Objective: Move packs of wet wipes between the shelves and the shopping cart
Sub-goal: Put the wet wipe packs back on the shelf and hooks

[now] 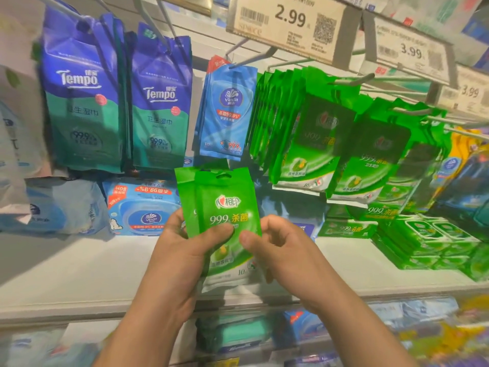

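Two small green packs of wet wipes (pixel 225 207) are held upright in front of the shelf, one fanned out behind the other. My left hand (pixel 185 250) grips them from the left, thumb across the front pack. My right hand (pixel 275 247) pinches the right edge of the front pack with thumb and curled fingers. More of the same green packs (pixel 312 133) hang on metal hooks up to the right. The shopping cart is out of view.
Blue Tempo packs (pixel 87 102) and blue Vinda packs (pixel 227 112) hang at left and centre. Boxed wipes (pixel 143 207) and flat green packs (pixel 423 242) lie on the white shelf (pixel 79 274). Price tags (pixel 288 25) jut out overhead. A lower shelf holds more goods.
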A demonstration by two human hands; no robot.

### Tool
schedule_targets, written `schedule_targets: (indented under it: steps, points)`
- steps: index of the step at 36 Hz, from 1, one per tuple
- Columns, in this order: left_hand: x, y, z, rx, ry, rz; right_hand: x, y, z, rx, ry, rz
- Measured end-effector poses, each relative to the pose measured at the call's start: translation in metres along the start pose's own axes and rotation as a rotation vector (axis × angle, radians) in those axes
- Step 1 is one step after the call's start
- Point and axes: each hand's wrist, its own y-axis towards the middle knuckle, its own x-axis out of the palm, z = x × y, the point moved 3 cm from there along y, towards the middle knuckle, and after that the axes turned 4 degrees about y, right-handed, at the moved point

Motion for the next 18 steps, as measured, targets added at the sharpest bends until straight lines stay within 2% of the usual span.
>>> schedule_targets:
  steps: [8, 12, 18]
  points:
    - [-0.002, 0.000, 0.004, -0.072, -0.015, 0.070, -0.009, -0.003, -0.002, 0.039, 0.060, 0.060]
    - [-0.006, 0.004, 0.004, -0.068, -0.055, 0.104, -0.013, -0.010, -0.009, -0.096, 0.078, 0.064]
    - [-0.003, 0.006, 0.002, -0.065, -0.046, 0.065, -0.023, -0.022, -0.023, -0.299, 0.188, 0.248]
